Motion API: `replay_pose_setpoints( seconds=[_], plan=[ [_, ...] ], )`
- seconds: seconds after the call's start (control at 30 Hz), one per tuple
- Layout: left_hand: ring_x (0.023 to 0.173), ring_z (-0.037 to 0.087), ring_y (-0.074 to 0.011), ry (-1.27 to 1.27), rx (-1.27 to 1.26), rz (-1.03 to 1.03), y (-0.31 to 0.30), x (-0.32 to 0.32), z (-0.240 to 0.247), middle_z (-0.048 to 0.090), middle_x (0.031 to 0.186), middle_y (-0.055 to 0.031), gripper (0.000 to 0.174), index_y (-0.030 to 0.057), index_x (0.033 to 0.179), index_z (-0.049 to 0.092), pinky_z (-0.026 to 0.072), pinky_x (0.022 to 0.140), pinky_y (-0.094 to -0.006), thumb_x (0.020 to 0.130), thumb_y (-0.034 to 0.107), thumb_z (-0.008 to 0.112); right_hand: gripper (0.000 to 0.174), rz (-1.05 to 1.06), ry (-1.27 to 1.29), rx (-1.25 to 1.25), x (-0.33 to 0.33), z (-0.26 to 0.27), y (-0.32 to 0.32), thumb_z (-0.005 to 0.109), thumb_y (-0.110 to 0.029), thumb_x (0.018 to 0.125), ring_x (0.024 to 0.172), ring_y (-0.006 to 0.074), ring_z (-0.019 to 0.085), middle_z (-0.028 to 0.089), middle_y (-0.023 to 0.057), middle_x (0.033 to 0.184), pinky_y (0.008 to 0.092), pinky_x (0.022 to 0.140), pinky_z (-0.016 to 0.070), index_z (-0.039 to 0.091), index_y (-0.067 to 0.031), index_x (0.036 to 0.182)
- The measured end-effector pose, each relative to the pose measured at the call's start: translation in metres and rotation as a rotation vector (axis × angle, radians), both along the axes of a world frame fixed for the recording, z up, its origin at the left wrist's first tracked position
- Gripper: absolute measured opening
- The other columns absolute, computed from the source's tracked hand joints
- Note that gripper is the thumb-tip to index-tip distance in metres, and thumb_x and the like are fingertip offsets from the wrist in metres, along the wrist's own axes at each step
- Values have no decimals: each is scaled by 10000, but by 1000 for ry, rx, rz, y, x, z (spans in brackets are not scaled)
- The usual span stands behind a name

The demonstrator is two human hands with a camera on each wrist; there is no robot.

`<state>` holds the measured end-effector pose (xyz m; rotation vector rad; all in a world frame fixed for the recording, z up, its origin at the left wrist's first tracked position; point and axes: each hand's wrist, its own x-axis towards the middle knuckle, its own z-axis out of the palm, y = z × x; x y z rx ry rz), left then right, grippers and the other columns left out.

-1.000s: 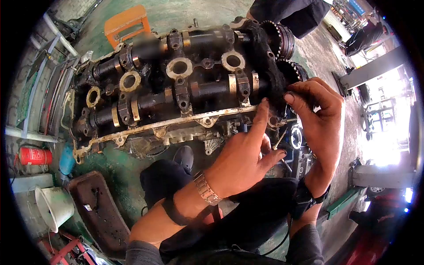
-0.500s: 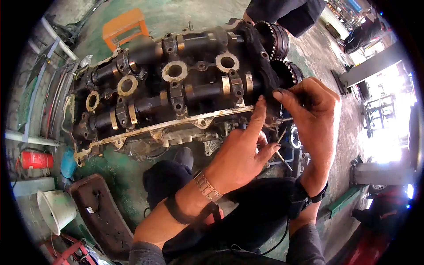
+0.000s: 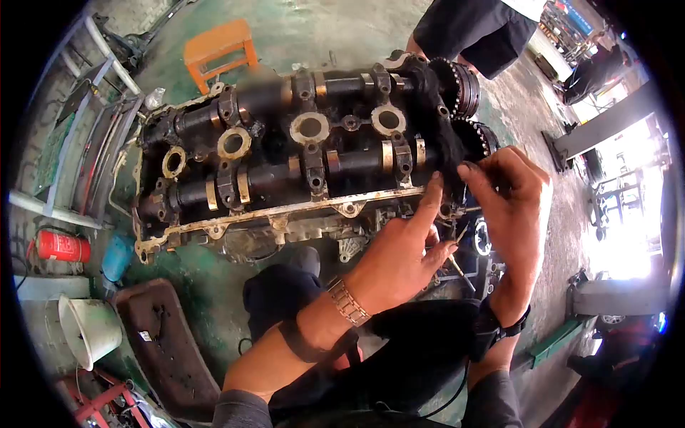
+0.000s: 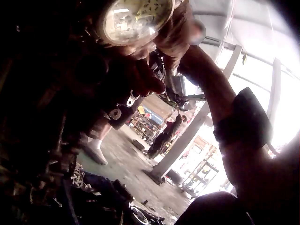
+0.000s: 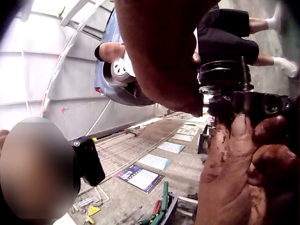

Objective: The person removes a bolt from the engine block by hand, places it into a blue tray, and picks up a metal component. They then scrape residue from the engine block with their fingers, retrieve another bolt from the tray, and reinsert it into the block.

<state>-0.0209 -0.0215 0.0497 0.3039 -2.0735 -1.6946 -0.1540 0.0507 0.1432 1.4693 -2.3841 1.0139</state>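
Note:
A dark, oily cylinder head [image 3: 357, 202] with two camshafts lies across the head view. My left hand [image 3: 399, 253] is at its near right corner, index finger straight with its tip at the edge. In the right wrist view, fingers of the left hand [image 5: 234, 154] rest against a dark metal part [image 5: 269, 104]. My right hand [image 3: 515, 207] is just beside it, fingers bent and thumb toward the dark end of the camshafts. I cannot tell whether a small thing is between those fingertips. A toothed wheel [image 3: 477, 139] sits behind the right hand.
A thin rod [image 3: 462, 274] shows below the left thumb. An orange stool [image 3: 220, 50] stands behind the engine, and a person in dark shorts [image 3: 474, 32] is at the far right. A brown tray [image 3: 168, 349], a white bucket [image 3: 89, 332] and a red extinguisher [image 3: 63, 246] are at the left.
The head view has shifted, so the engine first slides slightly left, then right and lower. Both hands stay at the same corner, with little change in their pose.

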Motion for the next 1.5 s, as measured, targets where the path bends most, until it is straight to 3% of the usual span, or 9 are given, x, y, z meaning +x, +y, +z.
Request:
replay_pose_setpoints(
  seconds=[0.43,0.47,0.6,0.67,0.93,1.0,1.1,1.13,1.5],
  plan=[
    [660,639,-150,-47,34,-22,-3,2,6,677,836,-120,860,60,1558,156,521,646,-289,887,107,692,188,40,64,-93,-6,-12,-1,779,-120,745,643,263,630,633,142,731,336,609,486,672,13,825],
    [612,651,-329,46,22,10,-1,-1,3,647,714,-153,847,-40,1515,178,514,598,-397,854,82,693,156,50,175,-43,-3,-8,-1,754,-36,788,594,128,516,597,83,680,273,562,408,635,62,810],
    [593,654,-309,65,18,-8,0,0,-6,655,728,-143,841,-13,1524,180,510,574,-379,863,83,691,226,-14,93,-45,-2,-10,-3,817,-81,765,583,51,444,522,23,621,241,507,364,627,40,779],
    [716,596,-71,38,36,15,1,1,-5,661,832,-62,833,94,1559,215,510,678,-236,883,49,698,223,-6,57,-64,-5,-14,-3,820,-71,759,593,51,455,538,20,632,236,518,376,630,42,785],
    [712,600,-63,-14,106,-15,0,0,-1,677,889,-94,838,110,1562,220,501,656,-230,882,75,710,180,74,-71,-83,-3,-12,1,795,-46,779,646,79,540,611,40,700,232,599,440,671,55,863],
    [544,630,-228,95,1,15,-1,-2,-2,652,732,-142,811,13,1528,217,486,563,-289,869,61,689,177,63,-7,-78,-8,-14,3,793,-50,784,645,73,532,613,38,701,230,595,435,672,55,859],
    [556,639,-246,90,14,9,-1,-3,-6,653,736,-143,814,23,1530,221,492,569,-299,867,62,691,173,23,15,-57,-8,-14,2,793,-57,789,643,58,512,616,30,701,226,586,423,675,54,852],
    [738,593,-68,-12,62,-13,-3,0,0,662,849,-66,834,86,1558,216,506,690,-236,875,41,692,173,-21,-27,-38,-7,-14,2,795,-59,789,643,50,500,617,25,701,225,581,416,677,52,849],
    [686,602,-77,1,9,-10,-3,0,2,658,801,-69,831,38,1546,210,498,671,-230,868,30,691,167,69,4,-67,-10,-16,3,795,-38,784,655,37,492,592,16,704,223,574,403,674,52,857]
  ],
)
